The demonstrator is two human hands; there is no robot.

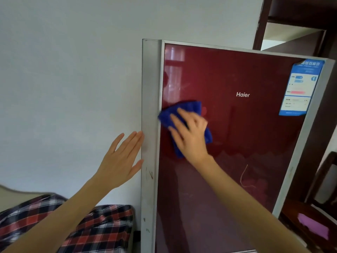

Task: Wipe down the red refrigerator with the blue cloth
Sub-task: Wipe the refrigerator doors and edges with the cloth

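Note:
The red refrigerator fills the right half of the view, its glossy door framed in grey metal. My right hand presses the blue cloth flat against the door near its left edge, about mid-height of what shows. Part of the cloth is hidden under my palm. My left hand is open with fingers spread, its fingertips touching the grey side panel of the refrigerator.
A blue energy label is stuck at the door's top right. A plaid cloth lies at the lower left by the white wall. A dark door frame and dark wooden furniture stand on the right.

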